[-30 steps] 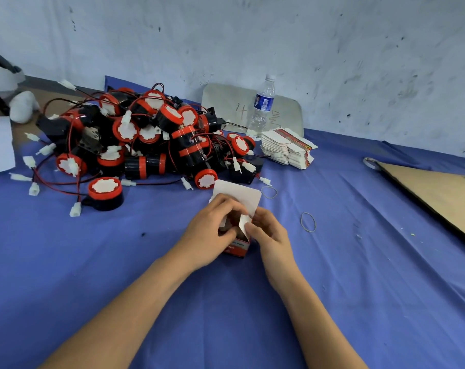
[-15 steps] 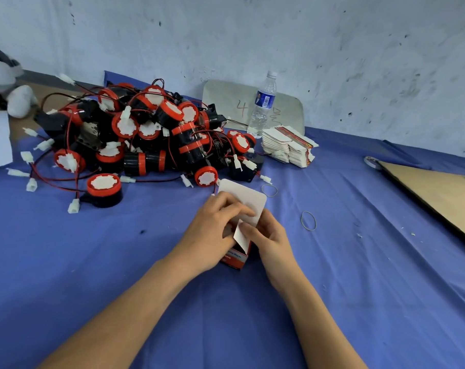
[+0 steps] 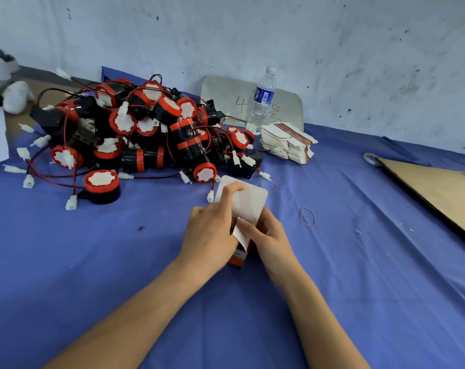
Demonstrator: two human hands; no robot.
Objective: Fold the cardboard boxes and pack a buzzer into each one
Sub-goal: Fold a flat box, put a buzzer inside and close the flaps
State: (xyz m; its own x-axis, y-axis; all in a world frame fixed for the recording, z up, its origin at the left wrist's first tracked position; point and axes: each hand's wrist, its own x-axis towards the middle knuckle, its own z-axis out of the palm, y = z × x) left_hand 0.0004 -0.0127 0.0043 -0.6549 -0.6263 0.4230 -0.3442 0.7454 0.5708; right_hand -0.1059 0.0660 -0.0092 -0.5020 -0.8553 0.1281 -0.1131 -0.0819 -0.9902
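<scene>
A small cardboard box [image 3: 248, 203], white inside and red outside, stands on the blue cloth between my hands with its large top flap raised. My left hand [image 3: 212, 233] grips the box's left side, its forefinger lying on the open flap. My right hand [image 3: 268, 235] holds the right side and pinches a small white side flap. A heap of black-and-red buzzers [image 3: 135, 134] with red wires and white plugs lies at the back left. A stack of flat unfolded boxes [image 3: 287, 142] sits behind, to the right of the heap.
A water bottle [image 3: 262, 99] stands by the wall in front of a grey board. Two rubber bands [image 3: 307, 217] lie on the blue cloth [image 3: 92, 262] right of the box. A brown cardboard sheet [image 3: 439, 190] lies at the far right, white paper at the left edge.
The box's big flap has swung up and open. My left forefinger has moved up onto it, and my right hand has shifted to the small side flap.
</scene>
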